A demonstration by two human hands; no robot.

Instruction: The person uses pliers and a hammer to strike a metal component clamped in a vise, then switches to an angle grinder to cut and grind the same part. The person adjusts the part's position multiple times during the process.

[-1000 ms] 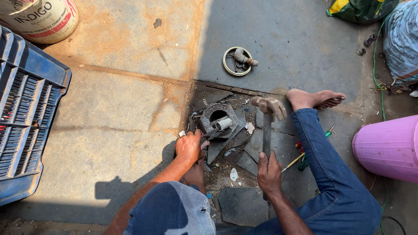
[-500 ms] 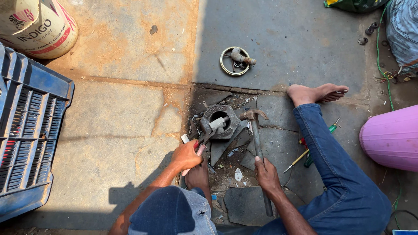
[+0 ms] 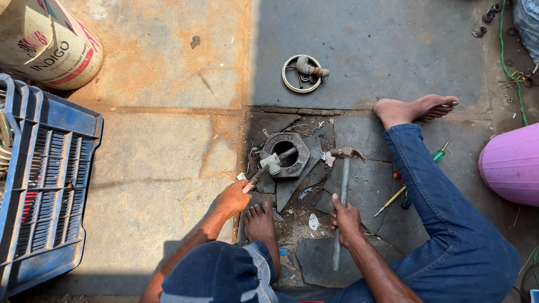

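My left hand (image 3: pixel 233 197) grips a short tool (image 3: pixel 268 167) whose metal tip rests on the rim of a dark hexagonal metal part (image 3: pixel 286 154) lying on the stone floor. In my right hand (image 3: pixel 345 219) is a long-handled claw hammer (image 3: pixel 342 185), its head raised to the right of the hexagonal part and apart from it. My left foot (image 3: pixel 260 223) lies between my two hands. Out to the right my right foot (image 3: pixel 415 108) rests on the floor.
A metal ring with a pipe fitting (image 3: pixel 303 73) lies further off. Screwdrivers (image 3: pixel 418 179) lie beside my right leg. Broken dark slabs (image 3: pixel 323 252) surround the work spot. A blue plastic crate (image 3: pixel 45 191) stands at left, a printed sack (image 3: pixel 48 42) at top left, a purple tub (image 3: pixel 511 165) at right.
My left hand has drawn back from the hexagonal part and now holds the tool against its rim. The hammer has swung from lying near the part to raised in my right hand.
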